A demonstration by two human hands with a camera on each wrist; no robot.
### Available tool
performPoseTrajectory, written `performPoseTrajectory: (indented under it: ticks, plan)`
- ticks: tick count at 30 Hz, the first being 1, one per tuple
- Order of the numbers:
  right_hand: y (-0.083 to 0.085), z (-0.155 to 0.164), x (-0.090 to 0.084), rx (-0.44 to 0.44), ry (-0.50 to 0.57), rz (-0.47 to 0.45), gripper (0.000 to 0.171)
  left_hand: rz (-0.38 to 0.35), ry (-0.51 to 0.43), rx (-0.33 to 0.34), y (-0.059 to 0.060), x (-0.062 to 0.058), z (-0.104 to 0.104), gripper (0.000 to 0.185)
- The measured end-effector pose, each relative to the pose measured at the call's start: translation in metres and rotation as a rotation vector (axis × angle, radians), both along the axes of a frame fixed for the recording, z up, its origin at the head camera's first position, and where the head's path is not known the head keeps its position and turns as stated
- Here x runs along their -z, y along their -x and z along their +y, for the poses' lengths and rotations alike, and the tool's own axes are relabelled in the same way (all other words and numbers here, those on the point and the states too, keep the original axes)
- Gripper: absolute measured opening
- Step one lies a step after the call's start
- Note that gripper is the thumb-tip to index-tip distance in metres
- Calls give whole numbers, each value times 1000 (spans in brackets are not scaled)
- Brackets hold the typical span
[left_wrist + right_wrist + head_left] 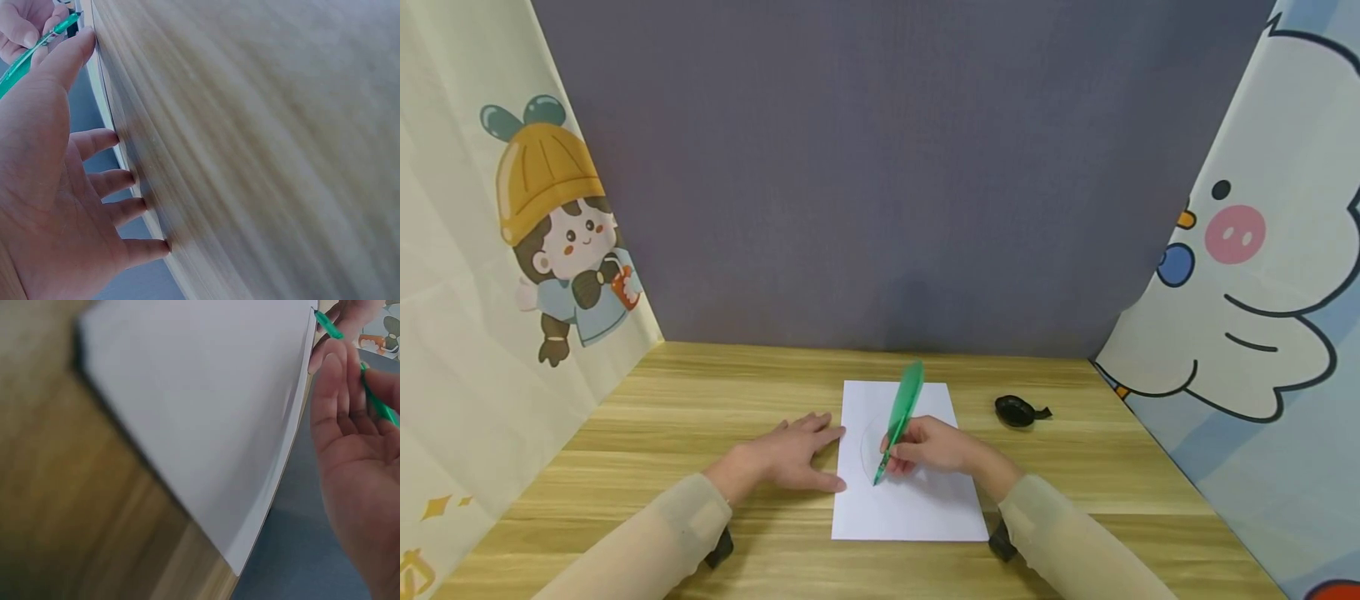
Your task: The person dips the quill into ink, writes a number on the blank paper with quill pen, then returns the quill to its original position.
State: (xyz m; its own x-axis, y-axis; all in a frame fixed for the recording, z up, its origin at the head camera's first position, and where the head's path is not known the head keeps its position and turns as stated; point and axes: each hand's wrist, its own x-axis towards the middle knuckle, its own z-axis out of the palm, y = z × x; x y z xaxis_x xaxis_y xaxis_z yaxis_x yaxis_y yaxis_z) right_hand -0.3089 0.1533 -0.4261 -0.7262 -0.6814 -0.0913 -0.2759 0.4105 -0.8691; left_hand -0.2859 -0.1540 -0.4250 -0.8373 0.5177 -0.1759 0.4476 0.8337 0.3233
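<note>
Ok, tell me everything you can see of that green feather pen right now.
The green feather pen looks like translucent green plastic, with a broad leaf-shaped plume at the top narrowing to a thin shaft and a pointed tip. It leans, plume towards the back wall, tip down on the white paper beside a faint curved line. The right hand pinches its lower shaft. The left hand lies flat beside it at the paper's left edge, not touching the pen.
</note>
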Motion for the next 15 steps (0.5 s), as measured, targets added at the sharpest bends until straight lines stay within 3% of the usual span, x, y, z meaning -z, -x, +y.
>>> performPoseTrajectory:
  ticks: [15]
  plan:
    - [-6,11,1,-47,29,-10,24,-5,0,1,2,2,-1,98]
